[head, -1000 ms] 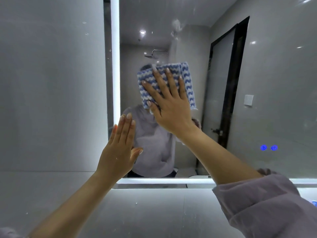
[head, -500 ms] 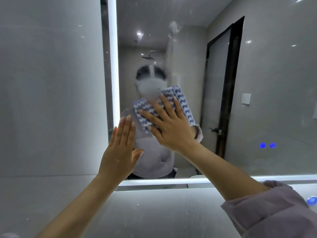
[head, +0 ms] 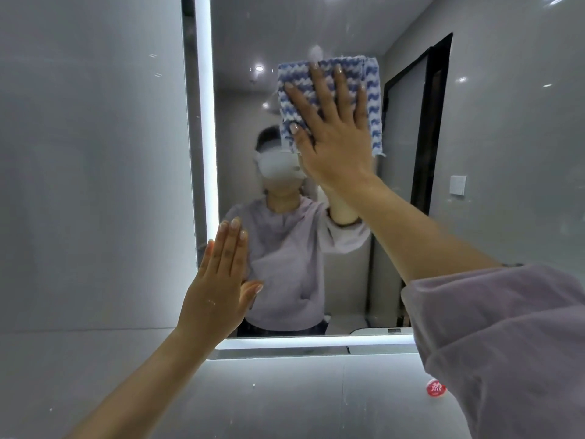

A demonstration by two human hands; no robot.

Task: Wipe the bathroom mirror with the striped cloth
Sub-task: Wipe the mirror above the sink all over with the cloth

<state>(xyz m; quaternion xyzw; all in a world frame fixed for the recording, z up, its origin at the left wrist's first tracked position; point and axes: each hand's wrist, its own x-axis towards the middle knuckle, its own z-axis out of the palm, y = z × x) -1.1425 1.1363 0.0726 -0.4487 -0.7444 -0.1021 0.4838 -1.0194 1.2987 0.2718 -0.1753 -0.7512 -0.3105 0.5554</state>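
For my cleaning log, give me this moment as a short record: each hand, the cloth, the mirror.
right hand: flat, fingers spread, presses the striped cloth on the mirror
left hand: fingers straight, at the mirror's lower left edge, holds nothing
cloth place: high on the glass, above the reflected head
light strip: lit along the mirror's left and bottom edges

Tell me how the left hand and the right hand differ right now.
The right hand presses the cloth to the mirror; the left hand holds nothing. The right hand is high, the left hand low. The right fingers are spread, the left fingers together. Both are flat, pointing up.
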